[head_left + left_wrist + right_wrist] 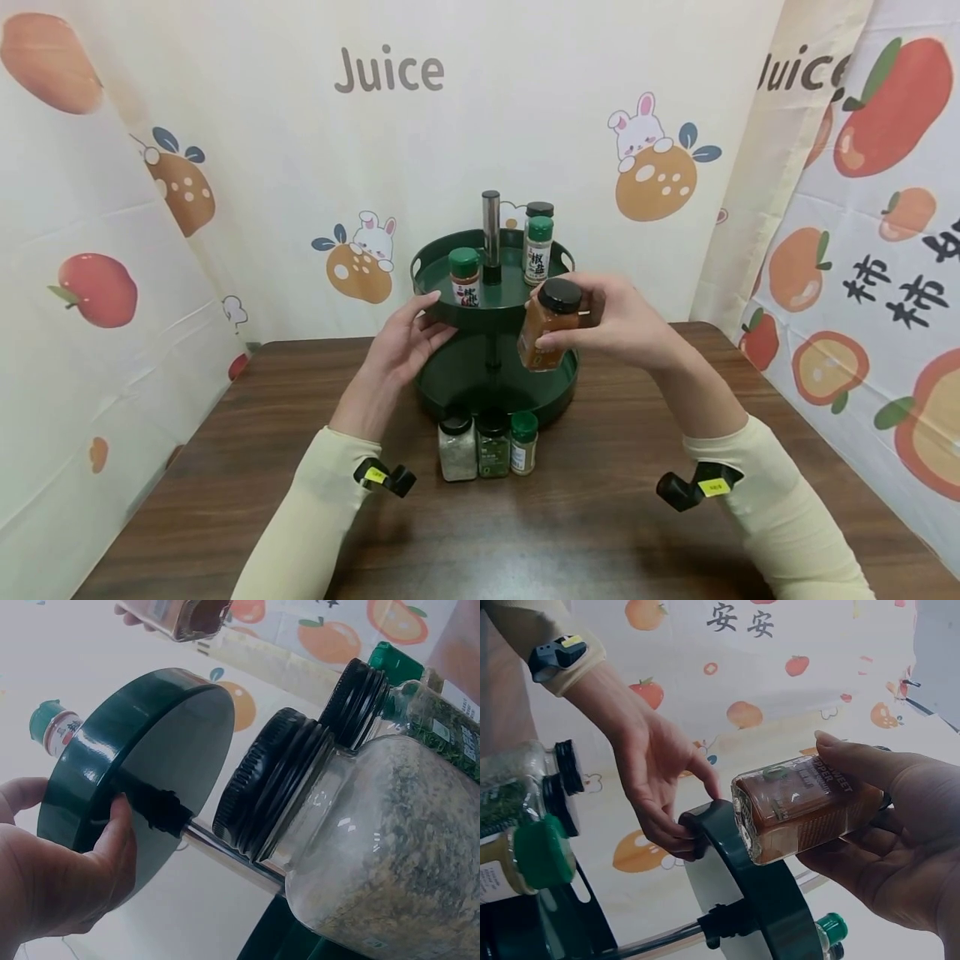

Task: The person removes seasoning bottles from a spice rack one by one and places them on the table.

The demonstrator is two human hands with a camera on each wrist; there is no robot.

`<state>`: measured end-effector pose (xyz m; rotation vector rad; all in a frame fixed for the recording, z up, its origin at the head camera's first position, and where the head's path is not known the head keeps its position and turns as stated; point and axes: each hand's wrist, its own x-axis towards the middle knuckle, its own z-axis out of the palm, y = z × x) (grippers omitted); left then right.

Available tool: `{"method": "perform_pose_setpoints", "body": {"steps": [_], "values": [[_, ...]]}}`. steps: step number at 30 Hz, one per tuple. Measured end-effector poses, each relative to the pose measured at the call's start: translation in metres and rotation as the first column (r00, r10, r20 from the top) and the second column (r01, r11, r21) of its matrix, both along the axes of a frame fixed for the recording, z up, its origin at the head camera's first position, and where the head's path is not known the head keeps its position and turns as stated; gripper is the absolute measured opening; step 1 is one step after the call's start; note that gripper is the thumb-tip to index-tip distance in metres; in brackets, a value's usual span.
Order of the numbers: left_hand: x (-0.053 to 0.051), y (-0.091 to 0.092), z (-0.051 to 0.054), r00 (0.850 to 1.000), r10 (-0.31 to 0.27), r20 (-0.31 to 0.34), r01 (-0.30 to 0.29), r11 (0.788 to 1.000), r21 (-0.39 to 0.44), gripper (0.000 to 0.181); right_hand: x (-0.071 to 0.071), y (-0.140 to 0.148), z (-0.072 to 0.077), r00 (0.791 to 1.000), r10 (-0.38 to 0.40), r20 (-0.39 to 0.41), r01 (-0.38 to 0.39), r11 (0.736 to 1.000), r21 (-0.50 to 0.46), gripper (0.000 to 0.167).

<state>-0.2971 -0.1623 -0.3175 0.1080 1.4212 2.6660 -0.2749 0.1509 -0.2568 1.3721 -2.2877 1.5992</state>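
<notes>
My right hand (618, 321) grips a clear spice jar (545, 333) with a black lid and orange-brown powder, in front of the right side of the upper tray (480, 315). In the right wrist view, fingers and thumb hold that jar (802, 806) from both sides, tilted. My left hand (405, 342) pinches the left rim of the green two-tier rack's upper tray, thumb near the top edge and fingers underneath, also seen in the left wrist view. On this tray stand a green-capped red-brown bottle (465, 279), a green-capped white-labelled bottle (537, 254) and a black-lidded jar (540, 208) behind.
Before the lower tray (442, 392), a pale-flake jar (457, 450), a green-herb jar (493, 450) and a green-capped bottle (523, 450) stand in a row on the wooden table (600, 517). A metal post (491, 225) rises through the rack. Printed cloth (525, 125) hangs around the table.
</notes>
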Motion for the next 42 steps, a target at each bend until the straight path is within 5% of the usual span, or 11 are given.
{"method": "perform_pose_setpoints", "body": {"steps": [42], "values": [[0.001, 0.001, 0.0, 1.0, 0.0, -0.005, 0.0, 1.0, 0.005, 0.066, 0.006, 0.016, -0.056, 0.996, -0.04, 0.081, 0.027, 0.986, 0.165, 0.044]]}}
